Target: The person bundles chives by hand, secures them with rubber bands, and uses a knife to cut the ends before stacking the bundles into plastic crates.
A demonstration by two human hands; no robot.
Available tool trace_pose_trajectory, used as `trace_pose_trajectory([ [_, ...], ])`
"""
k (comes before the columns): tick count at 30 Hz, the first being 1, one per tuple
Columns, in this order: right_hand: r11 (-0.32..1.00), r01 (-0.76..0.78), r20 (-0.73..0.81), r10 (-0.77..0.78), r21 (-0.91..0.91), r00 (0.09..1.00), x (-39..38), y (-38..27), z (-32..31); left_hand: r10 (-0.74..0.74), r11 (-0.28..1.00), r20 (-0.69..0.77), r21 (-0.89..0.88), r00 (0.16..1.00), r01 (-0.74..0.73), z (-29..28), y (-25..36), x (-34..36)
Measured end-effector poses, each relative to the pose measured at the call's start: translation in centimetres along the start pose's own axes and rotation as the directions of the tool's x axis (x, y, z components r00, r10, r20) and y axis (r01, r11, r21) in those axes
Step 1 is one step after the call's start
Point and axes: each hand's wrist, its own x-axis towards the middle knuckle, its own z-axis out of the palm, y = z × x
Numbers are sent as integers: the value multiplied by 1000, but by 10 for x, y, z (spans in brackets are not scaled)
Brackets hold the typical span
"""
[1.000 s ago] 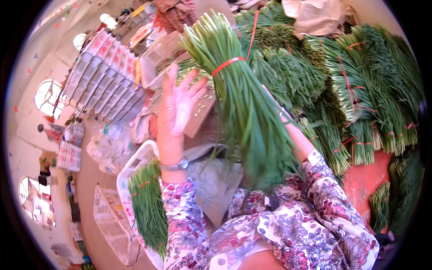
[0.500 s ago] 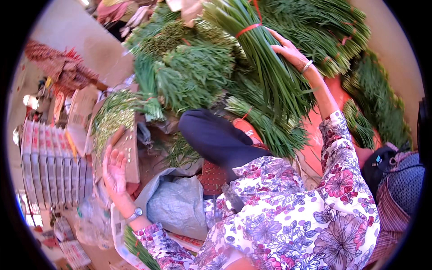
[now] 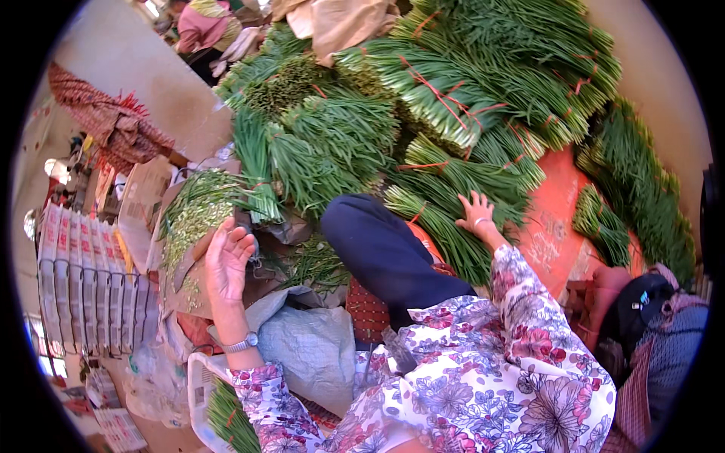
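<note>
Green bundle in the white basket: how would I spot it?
Find the left arm's floral sleeve, low in the picture. Just left of it, a white basket holds the green bundle. Unlike the heaped bundles farther up, it lies in a basket.

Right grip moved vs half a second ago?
Yes: down the view. Against the small green bundle beside the orange-red surface, the right grip was clearly higher in the picture; now it is about level with it.

this looks like a produce-packing workplace, judging by the heaped, banded greens (image 3: pixel 430 87) and stacked plastic crates (image 3: pixel 94 291).
</note>
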Motion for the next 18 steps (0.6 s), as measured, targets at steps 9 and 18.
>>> trace_pose_trajectory([
  [9,1000,-12,177,12,-2,984,23,-3,-88,-31,928,-62,368,998,52,-5,-26,-22],
  [18,490,676,-318,-626,550,712,65,-244,-269,-191,821,169,568,967,63,-2,-88,-11],
])
